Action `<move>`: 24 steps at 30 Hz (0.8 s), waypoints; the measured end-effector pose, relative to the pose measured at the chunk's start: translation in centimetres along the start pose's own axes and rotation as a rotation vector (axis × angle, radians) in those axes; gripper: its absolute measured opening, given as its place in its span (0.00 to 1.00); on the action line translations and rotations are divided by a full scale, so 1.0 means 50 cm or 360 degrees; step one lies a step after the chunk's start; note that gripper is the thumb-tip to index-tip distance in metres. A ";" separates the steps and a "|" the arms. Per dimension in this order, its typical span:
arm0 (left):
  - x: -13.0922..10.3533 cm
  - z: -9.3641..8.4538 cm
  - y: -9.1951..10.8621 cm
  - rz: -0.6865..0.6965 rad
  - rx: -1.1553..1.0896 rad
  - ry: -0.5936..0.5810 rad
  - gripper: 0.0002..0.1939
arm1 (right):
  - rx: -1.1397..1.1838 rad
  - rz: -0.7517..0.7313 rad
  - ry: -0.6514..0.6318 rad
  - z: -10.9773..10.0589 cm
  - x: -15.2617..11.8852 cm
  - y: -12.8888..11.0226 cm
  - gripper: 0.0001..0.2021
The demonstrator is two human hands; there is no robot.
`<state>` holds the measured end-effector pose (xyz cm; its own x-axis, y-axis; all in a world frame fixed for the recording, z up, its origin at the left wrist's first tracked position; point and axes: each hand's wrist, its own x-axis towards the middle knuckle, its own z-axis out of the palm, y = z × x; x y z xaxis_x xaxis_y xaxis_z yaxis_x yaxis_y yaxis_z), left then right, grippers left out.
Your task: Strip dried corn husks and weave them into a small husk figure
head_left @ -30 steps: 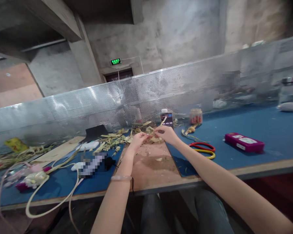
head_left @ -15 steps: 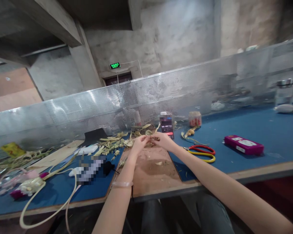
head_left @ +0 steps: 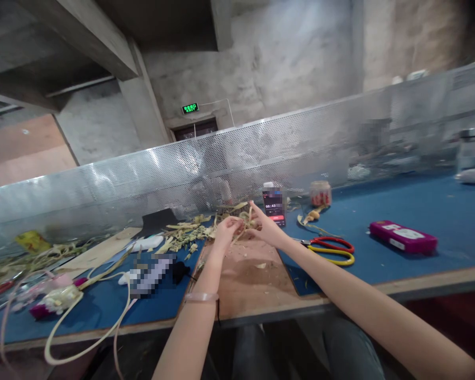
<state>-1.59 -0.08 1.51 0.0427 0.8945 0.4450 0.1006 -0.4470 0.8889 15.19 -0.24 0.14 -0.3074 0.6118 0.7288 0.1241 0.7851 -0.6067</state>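
Note:
My left hand [head_left: 226, 232] is over the brown board [head_left: 257, 285], fingers pinched on a pale, dried plant strip [head_left: 239, 235]. Just to its right, my right hand [head_left: 264, 228] has its thumb and forefinger spread apart around a curled part of the same pale material. I cannot make out whether it touches the strip. More dried pale-green pieces [head_left: 186, 235] lie heaped behind and to the left of the hands. A phone [head_left: 275, 207] with a running timer stands upright behind my right hand.
Scissors [head_left: 332, 249] with red and yellow handles lie right of the board, near a magenta case [head_left: 404, 237]. A jar [head_left: 320, 193] stands behind them. At left, a looped pale cord [head_left: 63, 361] hangs over the table edge. A perforated metal screen [head_left: 182, 163] runs along the back.
My right hand's fingers have spread from a pinch and its forefinger points upward. My left hand stays pinched. The view has shifted slightly.

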 end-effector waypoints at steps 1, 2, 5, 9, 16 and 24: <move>0.000 0.000 0.001 0.0008 -0.0004 0.0007 0.14 | -0.0007 0.0011 0.0024 0.000 0.000 0.006 0.42; 0.000 0.001 0.001 0.0014 -0.0011 0.0006 0.14 | -0.0019 0.0014 0.0037 0.001 0.001 0.012 0.41; 0.001 0.002 0.002 0.0006 -0.0017 -0.0009 0.15 | -0.0056 0.0009 0.0036 0.003 0.003 0.025 0.37; 0.004 0.002 0.001 0.0017 0.0055 -0.0032 0.14 | -0.0076 0.0026 0.0020 0.008 0.002 0.029 0.36; 0.007 0.000 -0.010 0.0091 0.0110 -0.0025 0.13 | -0.0062 -0.0060 -0.0015 0.011 -0.003 0.011 0.38; 0.004 0.000 -0.019 0.0011 0.0118 0.0022 0.12 | -0.0022 -0.0088 -0.0167 0.005 -0.006 0.001 0.40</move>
<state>-1.71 0.53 0.74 0.0301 0.8910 0.4531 0.1737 -0.4511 0.8754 15.05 -0.41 -0.18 -0.4112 0.5544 0.7236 0.1167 0.8193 -0.5614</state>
